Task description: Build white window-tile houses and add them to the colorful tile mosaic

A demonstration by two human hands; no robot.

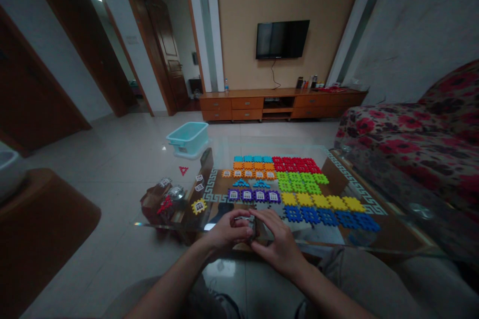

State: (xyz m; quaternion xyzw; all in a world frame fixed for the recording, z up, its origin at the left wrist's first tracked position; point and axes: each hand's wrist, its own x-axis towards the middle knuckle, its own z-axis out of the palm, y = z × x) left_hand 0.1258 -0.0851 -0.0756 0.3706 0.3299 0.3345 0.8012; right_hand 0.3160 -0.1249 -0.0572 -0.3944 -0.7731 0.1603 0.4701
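Note:
Near the front edge of the glass table, my left hand (230, 231) curls its fingers and thumb round a small grey block piece (253, 225), mostly hidden. My right hand (279, 239) meets it from the other side, fingertips and thumb against the piece. Just beyond my hands lie grey notched tiles (264, 206) and a row of purple window tiles (254, 195). Blue notched tiles (310, 215) lie to the right of my right hand, with yellow ones (322, 201) behind them.
Orange (253, 165), green (299, 183) and red tiles (295, 164) lie farther back on the glass table (232, 147). A yellow window tile (199, 206) lies at left. A brown bag (149, 199) and turquoise tub (189, 139) stand beyond the table's left side. A floral sofa (404, 129) borders the right.

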